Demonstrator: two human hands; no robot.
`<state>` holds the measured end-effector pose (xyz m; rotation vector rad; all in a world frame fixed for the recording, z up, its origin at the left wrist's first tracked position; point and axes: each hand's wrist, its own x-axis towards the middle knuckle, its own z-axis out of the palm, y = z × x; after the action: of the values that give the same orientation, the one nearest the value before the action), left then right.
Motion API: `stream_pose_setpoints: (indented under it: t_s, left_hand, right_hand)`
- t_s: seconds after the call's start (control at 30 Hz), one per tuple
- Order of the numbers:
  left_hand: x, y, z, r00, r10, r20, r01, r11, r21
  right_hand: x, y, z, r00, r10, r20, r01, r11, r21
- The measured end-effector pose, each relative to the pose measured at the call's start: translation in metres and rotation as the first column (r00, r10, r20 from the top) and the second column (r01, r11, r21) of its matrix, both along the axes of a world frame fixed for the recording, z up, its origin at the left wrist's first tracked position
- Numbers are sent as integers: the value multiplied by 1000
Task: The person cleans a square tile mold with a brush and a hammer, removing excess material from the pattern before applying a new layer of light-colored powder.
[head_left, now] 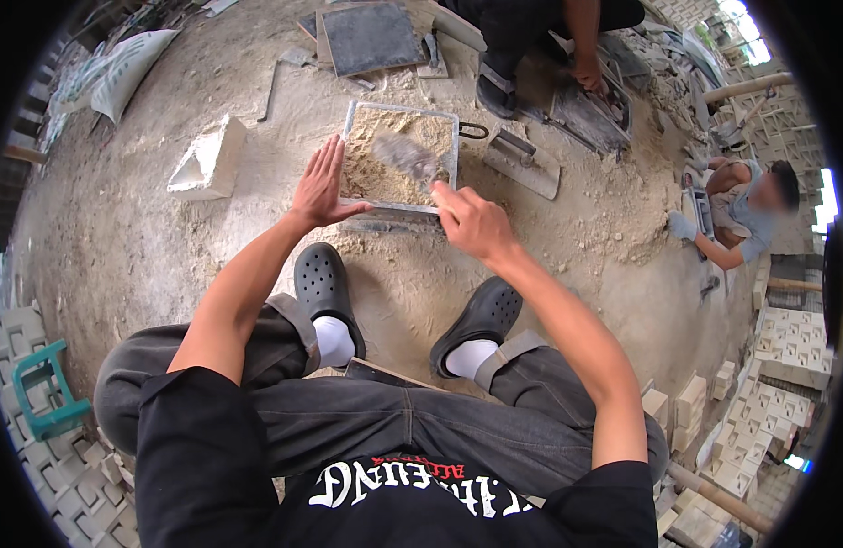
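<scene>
A square metal mould frame (458, 151) lies on the ground before my feet, filled with pale sandy material (371, 178). My left hand (321, 187) rests on its near left corner, fingers stretched along the left side and thumb along the near edge. At the near right corner, my right hand (476, 219) is closed round the handle of a trowel. The trowel's grey blade (405, 155) is smeared by motion over the sandy fill. A dark loop handle (474, 131) sticks out from the frame's right side.
A flat float trowel (524, 163) lies right of the frame; a whitish hollow block (211, 160) stands left. Dark square boards (371, 38) lie beyond. Two people work nearby, one at the far side (586, 73), one at right (741, 210). Stacked blocks (755, 416) line the right.
</scene>
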<state>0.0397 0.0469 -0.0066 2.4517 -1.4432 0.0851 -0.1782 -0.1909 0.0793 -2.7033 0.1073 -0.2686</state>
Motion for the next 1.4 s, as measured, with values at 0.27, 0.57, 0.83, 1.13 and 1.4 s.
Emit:
stream_pose_setpoints:
  t_s: [0.27,0.57,0.83,1.13,1.4]
  left_hand:
    - [-1,10,-4,1000,-3,16,2,998,68]
    - [0,-6,-9,991,102,-85,-99,994,40]
    - [2,-35,1,994,102,-22,-95,970,222]
    - [-12,-68,20,995,-93,-28,97,936,337]
    - [34,-47,8,990,139,-40,-115,926,359]
  right_hand:
    - [15,9,4,990,-12,-144,6,999,-39]
    - [25,14,2,970,-166,-176,180,982,66]
    - [51,6,23,832,-272,-483,515,704,489]
    - [58,11,18,766,-382,-517,640,382,666]
    - [68,23,11,766,-378,-520,637,338,692]
